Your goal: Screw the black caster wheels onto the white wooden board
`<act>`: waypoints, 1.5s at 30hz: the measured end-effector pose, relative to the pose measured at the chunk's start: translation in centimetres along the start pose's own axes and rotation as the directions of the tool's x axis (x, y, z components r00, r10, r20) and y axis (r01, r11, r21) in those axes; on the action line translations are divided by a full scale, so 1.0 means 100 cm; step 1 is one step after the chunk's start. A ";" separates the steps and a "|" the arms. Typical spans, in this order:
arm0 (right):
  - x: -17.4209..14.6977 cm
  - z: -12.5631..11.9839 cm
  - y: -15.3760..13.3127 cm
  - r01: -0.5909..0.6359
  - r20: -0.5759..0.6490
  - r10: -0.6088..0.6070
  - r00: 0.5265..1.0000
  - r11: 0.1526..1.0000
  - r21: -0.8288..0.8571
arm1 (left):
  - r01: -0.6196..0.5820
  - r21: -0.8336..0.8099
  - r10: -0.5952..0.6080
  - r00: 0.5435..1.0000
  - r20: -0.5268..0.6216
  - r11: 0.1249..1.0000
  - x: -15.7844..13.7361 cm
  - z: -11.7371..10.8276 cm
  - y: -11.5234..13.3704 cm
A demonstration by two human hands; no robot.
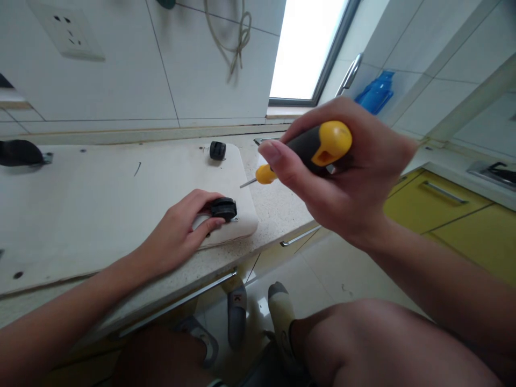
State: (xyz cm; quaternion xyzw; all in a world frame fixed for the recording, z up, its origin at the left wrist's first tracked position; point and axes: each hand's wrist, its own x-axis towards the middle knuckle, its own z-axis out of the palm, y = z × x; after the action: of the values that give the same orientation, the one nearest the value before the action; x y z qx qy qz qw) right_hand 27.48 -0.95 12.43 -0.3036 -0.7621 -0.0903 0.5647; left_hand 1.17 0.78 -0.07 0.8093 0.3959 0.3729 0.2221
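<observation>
A black caster wheel [224, 209] stands near the front right corner of a white board [108, 199]. My left hand [191, 217] is closed round its left side, thumb and fingers gripping it. Beside the wheel, part of its metal mounting plate with a hole shows. In my right hand [342, 177] is a screwdriver [306, 148] with a black and yellow handle. Its metal tip points left and down, above the board's right end and apart from the caster. A second black caster [217, 151] sits at the board's back right corner.
The board lies on a speckled countertop [278, 204] against a tiled wall with a socket [66, 32] and a hanging cord [242, 40]. A black object [20, 153] is at the far left. Drawers with metal handles [300, 236] are below; a blue bottle [377, 94] stands behind my right hand.
</observation>
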 end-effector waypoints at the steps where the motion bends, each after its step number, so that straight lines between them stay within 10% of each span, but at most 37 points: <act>1: -0.002 0.000 0.000 -0.003 0.005 0.003 1.000 1.000 -0.013 | 0.004 -0.004 -0.004 1.000 -0.002 1.000 0.000 0.000 0.000; 32: 0.006 0.009 0.021 -0.045 0.263 0.085 0.961 0.987 -0.155 | 0.002 -0.007 -0.002 1.000 0.020 1.000 0.000 0.001 -0.001; 40: 0.025 -0.004 0.027 -0.053 0.633 -0.020 0.774 0.994 0.096 | -0.003 0.007 0.003 1.000 0.021 1.000 0.000 0.001 -0.003; 45: 0.021 0.004 0.031 -0.026 0.420 0.043 0.906 0.999 -0.046 | -0.012 -0.007 0.012 1.000 0.021 1.000 -0.001 0.001 -0.004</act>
State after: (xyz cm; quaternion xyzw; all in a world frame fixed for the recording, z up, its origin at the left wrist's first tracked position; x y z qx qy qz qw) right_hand 28.59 2.49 13.55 -0.3404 -0.8585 -0.0277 0.3825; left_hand 1.07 0.91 -0.42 0.8148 0.3872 0.3670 0.2270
